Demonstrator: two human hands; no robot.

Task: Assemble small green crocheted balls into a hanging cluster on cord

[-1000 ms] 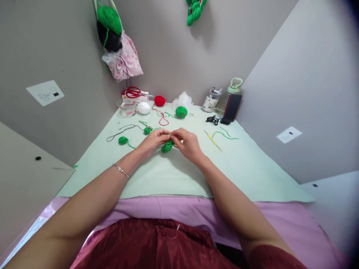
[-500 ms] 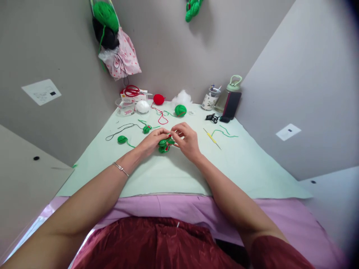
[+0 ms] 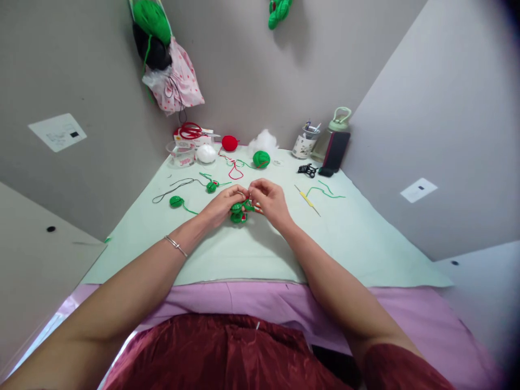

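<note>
My left hand [image 3: 223, 206] is closed around a green crocheted piece [image 3: 236, 218] with bits of red, held just over the table. Its rounded green parts hang below the fingers. My right hand [image 3: 268, 203] meets it from the right, thumb and index finger pinched close to the left fingertips. What sits in that pinch is too small to make out. To the left lie a small green crocheted ball [image 3: 176, 201] with a yarn tail and a green crocheted piece with red [image 3: 212, 187]. A yellow-handled crochet hook [image 3: 306, 199] rests right of my hands.
Along the back stand a clear tub [image 3: 181, 157], red scissors [image 3: 190, 130], a white ball [image 3: 206, 154], red yarn [image 3: 229, 143], green yarn [image 3: 261, 159], white stuffing [image 3: 264, 142], a pen cup [image 3: 304, 143], a phone [image 3: 338, 151] and a bottle [image 3: 340, 120]. A black clip [image 3: 307, 171] lies nearby.
My right fingers have shifted slightly at the left fingertips, and the red bit between the hands shows less. The green piece stays in my left hand, turned a little.
</note>
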